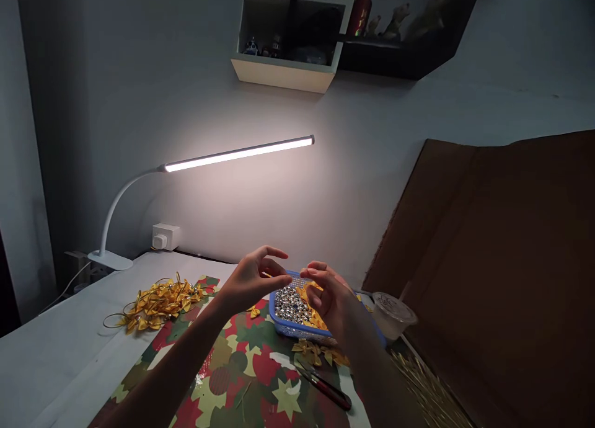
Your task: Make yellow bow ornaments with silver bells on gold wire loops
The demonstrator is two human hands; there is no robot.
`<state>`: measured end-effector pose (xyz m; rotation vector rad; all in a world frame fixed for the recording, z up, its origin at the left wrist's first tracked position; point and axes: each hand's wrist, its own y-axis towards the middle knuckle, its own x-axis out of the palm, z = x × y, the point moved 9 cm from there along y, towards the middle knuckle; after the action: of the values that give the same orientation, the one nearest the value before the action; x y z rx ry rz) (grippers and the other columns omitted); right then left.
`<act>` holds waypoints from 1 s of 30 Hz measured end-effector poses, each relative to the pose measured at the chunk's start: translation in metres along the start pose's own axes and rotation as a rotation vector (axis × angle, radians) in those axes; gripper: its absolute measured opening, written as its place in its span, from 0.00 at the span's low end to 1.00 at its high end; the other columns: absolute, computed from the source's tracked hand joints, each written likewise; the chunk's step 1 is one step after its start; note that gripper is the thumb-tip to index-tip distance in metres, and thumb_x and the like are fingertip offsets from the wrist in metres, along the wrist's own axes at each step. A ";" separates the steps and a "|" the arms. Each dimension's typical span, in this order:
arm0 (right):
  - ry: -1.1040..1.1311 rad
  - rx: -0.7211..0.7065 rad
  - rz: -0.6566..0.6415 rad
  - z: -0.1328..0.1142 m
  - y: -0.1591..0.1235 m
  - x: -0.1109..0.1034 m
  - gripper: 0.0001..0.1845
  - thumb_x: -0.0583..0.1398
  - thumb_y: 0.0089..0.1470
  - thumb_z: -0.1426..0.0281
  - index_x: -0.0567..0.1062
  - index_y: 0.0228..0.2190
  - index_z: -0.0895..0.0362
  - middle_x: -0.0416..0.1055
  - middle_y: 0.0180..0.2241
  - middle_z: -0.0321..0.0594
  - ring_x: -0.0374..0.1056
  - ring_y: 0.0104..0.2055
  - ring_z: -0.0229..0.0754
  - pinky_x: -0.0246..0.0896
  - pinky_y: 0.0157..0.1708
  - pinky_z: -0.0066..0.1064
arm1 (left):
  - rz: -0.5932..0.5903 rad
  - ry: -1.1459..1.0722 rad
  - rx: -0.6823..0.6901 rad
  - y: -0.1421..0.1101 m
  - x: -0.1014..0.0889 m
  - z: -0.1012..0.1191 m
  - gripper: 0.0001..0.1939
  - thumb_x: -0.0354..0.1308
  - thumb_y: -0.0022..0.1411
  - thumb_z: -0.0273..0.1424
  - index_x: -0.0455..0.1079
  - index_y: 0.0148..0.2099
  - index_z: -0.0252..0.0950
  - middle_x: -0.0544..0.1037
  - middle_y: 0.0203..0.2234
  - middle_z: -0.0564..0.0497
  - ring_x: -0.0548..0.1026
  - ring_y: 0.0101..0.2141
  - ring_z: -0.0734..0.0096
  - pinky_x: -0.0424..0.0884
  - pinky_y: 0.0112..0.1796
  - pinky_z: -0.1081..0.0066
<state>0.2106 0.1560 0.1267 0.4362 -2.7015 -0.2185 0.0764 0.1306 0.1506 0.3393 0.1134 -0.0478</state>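
Nearest, a red-handled tool [325, 387] lies on a patterned mat [246, 378]. Left hand [253, 280] is open, fingers apart; right hand [329, 298] has fingers curled close, grip undeterminable. Both are above a blue basket [279, 319] of silver beads [290, 305] and yellow leaves [312, 316]. Yellow garland [160, 304] lies beyond, left.

A pale grey wall [195, 93] fills the upper left of the frame, brightened in a warm patch by a white gooseneck desk lamp [237, 154] clamped to a white table [51, 316]. A wall socket [166, 236] sits just above the table. A cream cubby shelf [279, 73] and a dark shelf [400, 62] hang at top centre, and a brown cardboard sheet [493, 254] stands at right
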 end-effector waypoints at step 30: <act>-1.010 -0.477 -0.166 -0.012 -0.027 0.041 0.32 0.44 0.57 0.75 0.53 0.62 0.47 0.69 0.55 0.48 0.62 0.14 0.35 0.62 0.18 0.32 | 0.297 -0.145 0.109 -0.002 -0.007 -0.008 0.23 0.65 0.51 0.32 0.69 0.50 0.31 0.84 0.35 0.44 0.81 0.40 0.58 0.75 0.43 0.63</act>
<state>0.1867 0.1165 0.1462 0.4801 -3.3584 -1.4283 0.0685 0.1312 0.1432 0.4575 -0.0845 0.2156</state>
